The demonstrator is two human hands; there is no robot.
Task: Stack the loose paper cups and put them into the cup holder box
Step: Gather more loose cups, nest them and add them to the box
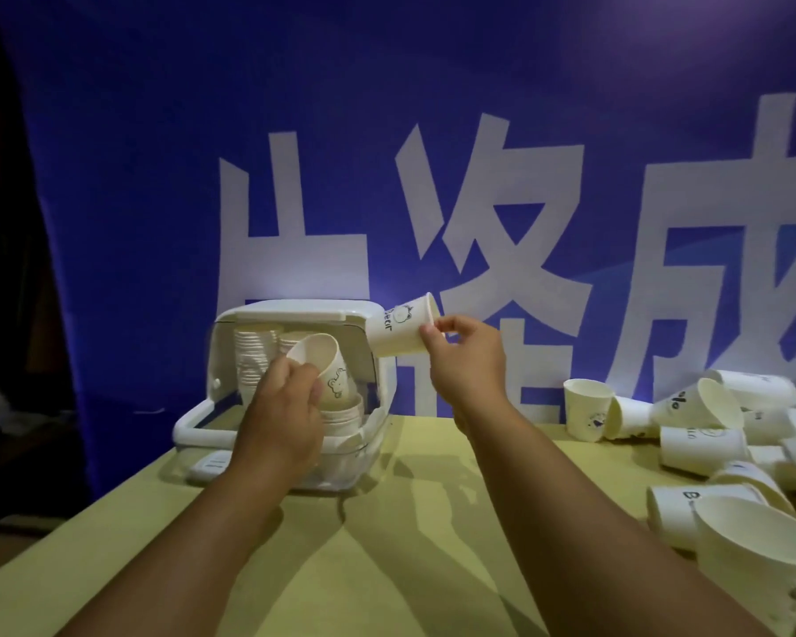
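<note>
1. Box first: the white cup holder box (295,309) stands on the yellow table (410,544) with its lid raised, just beyond the fingers of the left hand (281,416). Rows of nested cups (253,356) show inside it, behind those fingers.
2. The left hand's fingers are curled round a tilted cup (325,360) whose mouth faces up and left. Just below the fingers, a short stack (341,413) sits at the front of the box, and the tilted cup's base meets its top.
3. The right hand (467,356) pinches a second cup (398,331) between thumb and fingertips. This cup lies sideways in the air, reaching left from the fingertips to just beside the lid's right corner.
4. Well to the right of the right hand's fingers, loose cups (718,434) lie tumbled on the table, with one upright cup (587,406) nearest the fingers.
5. Behind everything hangs a blue banner (157,177) with large white characters.
</note>
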